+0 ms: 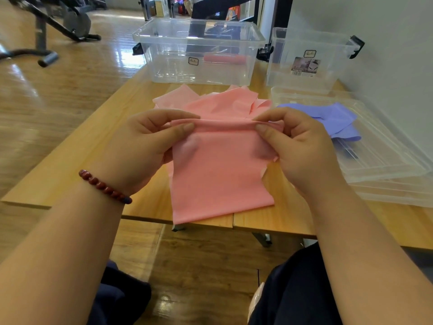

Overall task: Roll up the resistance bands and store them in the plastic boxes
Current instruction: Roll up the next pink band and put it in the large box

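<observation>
Pink band [222, 174] fold pinched by raised left hand [145, 146] and right hand [302, 146].

Both hands [225, 146] pinching pink band [222, 174], apparently rolled edge

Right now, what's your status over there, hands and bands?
Left hand, right hand both pinching rolled edge of pink band. One pink roll in big clear box. Purple band aside, nothing blocking.

Pink band [222, 174]: thin sheet, top edge rolled into a narrow tube, lower end hanging over the near edge of the desk [70, 165]. Second pink band [225, 59]: rolled up, lying inside clear box [255, 39] at far edge. Purple band [335, 116]: crumpled, near right edge.
</observation>
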The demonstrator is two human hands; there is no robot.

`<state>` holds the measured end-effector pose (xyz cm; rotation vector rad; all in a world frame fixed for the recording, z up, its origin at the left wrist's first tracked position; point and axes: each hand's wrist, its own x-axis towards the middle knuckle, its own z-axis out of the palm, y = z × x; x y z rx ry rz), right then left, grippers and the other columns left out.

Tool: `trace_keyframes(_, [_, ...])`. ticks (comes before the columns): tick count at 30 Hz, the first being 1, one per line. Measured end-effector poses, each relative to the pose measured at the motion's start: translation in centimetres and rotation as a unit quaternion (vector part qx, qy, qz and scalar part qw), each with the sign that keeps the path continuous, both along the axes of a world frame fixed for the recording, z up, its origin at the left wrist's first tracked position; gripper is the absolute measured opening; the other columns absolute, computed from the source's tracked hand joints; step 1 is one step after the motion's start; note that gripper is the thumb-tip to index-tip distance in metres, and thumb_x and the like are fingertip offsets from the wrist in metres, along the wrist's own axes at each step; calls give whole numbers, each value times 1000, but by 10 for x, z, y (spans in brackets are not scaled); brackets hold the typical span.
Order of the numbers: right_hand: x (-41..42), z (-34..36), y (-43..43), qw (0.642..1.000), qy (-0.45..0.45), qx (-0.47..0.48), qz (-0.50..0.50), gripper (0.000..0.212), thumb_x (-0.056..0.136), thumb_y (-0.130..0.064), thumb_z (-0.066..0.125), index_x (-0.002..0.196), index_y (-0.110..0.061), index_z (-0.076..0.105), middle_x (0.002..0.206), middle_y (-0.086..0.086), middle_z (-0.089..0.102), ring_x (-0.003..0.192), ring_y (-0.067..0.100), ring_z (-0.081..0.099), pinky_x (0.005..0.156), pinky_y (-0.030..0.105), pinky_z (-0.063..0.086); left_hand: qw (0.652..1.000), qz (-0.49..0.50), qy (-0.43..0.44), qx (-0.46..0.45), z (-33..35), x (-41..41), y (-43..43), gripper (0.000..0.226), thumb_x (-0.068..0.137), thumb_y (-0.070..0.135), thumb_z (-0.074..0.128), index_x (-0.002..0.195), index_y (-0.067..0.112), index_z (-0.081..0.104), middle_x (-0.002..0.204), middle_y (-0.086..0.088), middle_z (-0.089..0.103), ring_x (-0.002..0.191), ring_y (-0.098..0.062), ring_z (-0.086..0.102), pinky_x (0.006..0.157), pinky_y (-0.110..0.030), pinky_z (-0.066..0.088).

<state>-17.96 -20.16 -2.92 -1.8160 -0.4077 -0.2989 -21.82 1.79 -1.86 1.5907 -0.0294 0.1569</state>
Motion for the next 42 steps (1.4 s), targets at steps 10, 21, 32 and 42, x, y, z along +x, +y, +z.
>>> trace_keyframes(10, [-1,2,1,995,34,86,20,39,90,-8,66,76,-42,77,91,-17,73,97,0,64,78,12,48,994,-42,29,-92,0,0,-1,45,93,-7,46,78,18,80,74,0,71,70,-8,66,61,-19,54])
trace_keyframes(21, [-3,2,2,996,47,71,27,20,89,-21,69,84,-39,74,90,-18,73,96,0,64,79,16,48,996,-43,34,-70,-3,2,5,13,74,12,71,85,14,79,91,-10,74,82,-16,70,66,-24,56])
trace_keyframes(32, [5,-3,-2,997,4,73,15,21,85,-13,74,85,-33,71,85,-14,70,89,7,66,78,23,51,1000,20,-16,-10,-5,4,1,19,75,16,72,92,24,75,84,2,73,87,-12,68,80,-27,57])
trace_keyframes(42, [6,-4,-5,999,-14,37,8,21,90,-16,68,84,-36,69,83,-13,68,83,8,63,74,24,48,999,32,-32,12,-6,3,-1,31,92,8,61,81,32,78,84,2,71,89,-16,65,80,-35,56])
